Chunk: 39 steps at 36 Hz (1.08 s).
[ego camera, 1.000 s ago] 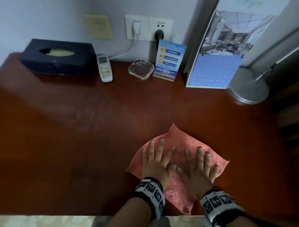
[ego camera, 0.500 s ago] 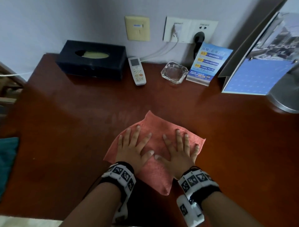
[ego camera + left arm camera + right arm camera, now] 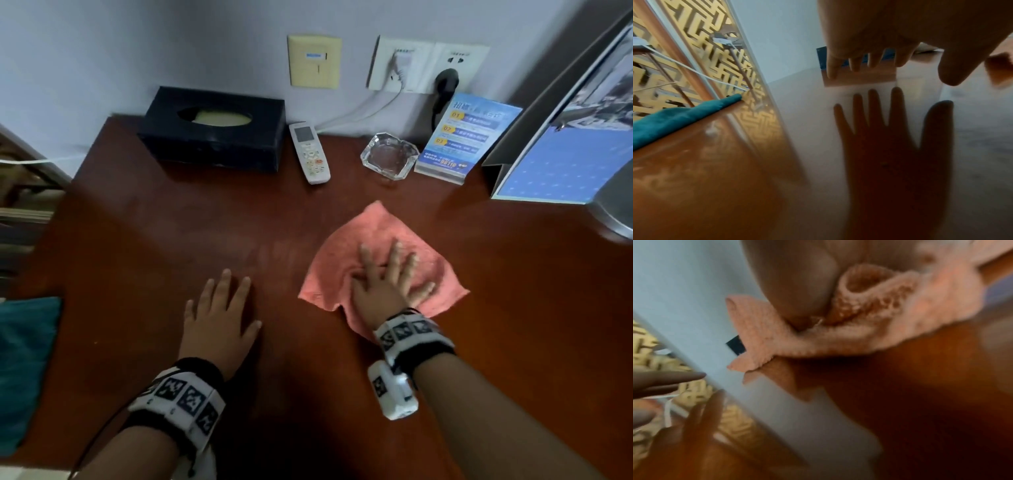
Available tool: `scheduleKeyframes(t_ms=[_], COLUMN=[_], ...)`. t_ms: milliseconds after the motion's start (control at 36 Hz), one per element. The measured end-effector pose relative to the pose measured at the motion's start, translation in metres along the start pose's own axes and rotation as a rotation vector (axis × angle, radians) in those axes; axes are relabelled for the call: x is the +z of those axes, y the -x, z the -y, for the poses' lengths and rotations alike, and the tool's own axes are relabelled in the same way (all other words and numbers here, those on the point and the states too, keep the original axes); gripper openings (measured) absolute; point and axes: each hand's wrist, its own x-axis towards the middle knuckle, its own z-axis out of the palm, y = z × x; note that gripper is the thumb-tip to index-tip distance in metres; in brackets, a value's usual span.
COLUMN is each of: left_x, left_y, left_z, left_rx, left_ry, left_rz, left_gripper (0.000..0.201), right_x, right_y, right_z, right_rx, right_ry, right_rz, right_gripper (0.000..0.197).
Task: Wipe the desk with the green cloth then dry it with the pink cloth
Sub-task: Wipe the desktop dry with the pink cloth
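My right hand [image 3: 387, 281] presses flat, fingers spread, on the pink cloth [image 3: 376, 240] to dry the desk [image 3: 513, 274]. My left hand [image 3: 219, 315], flat and empty, hovers or rests at nine o'clock; the green cloth [image 3: 24, 359] lies beyond it.

Looks like a hotel rm. Dark red wooden desk [image 3: 137, 274] against the wall; along its back edge, upper part of the frame: black tissue box [image 3: 212, 128], AC remote [image 3: 310, 152], glass ashtray [image 3: 389, 156], blue info card in acrylic stand [image 3: 462, 137]. Wall sockets [image 3: 428, 66] above; standing calendar [image 3: 561, 137] upper right.
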Motion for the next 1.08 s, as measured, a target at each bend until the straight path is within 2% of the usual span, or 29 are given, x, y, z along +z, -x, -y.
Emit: scheduleKeyframes(t_ms=[83,194,306,361,472,611,667,750,861,1000,1083], left_x=[0.006,0.015,0.016,0.016,0.014,0.011,0.010,0.010,0.011,0.008,0.002], left_y=[0.004,0.003,0.001,0.000,0.003,0.003,0.003,0.003,0.002,0.001,-0.002], left_z=[0.022,0.027,0.027,0.028,0.028,0.029,0.029,0.029,0.027,0.032,0.047], left_rx=[-0.085,-0.104,-0.105,-0.096,-0.082,-0.073,-0.067,-0.059,-0.061,-0.028,0.042], left_ry=[0.031,0.092,0.102,0.107,0.100,0.104,0.116,0.120,0.100,0.054,0.049], left_rz=[0.080,0.151,0.173,0.171,0.171,0.211,0.212,0.199,0.185,0.151,0.144], left_gripper=[0.074,0.071,0.071,0.073,0.075,0.074,0.074,0.074,0.073,0.070,0.063], right_x=[0.015,0.031,0.028,0.019,-0.009,-0.037,-0.035,-0.021,0.007,0.047,0.070], right_y=[0.005,0.020,0.007,-0.009,-0.038,-0.022,-0.002,0.028,0.058,0.100,0.131], right_z=[0.050,0.104,0.111,0.093,0.020,-0.067,-0.075,-0.057,-0.003,0.074,0.094], right_rx=[-0.188,-0.449,-0.521,-0.448,-0.137,0.225,0.292,0.309,0.192,-0.143,-0.293], right_ry=[0.059,0.144,0.222,0.201,0.085,0.000,0.008,0.002,0.023,0.102,0.139], right_rz=[0.054,0.172,0.243,0.207,0.084,0.067,0.087,0.089,0.128,0.210,0.256], right_gripper=[0.066,0.066,0.060,0.058,0.056,0.055,0.055,0.057,0.056,0.054,0.049])
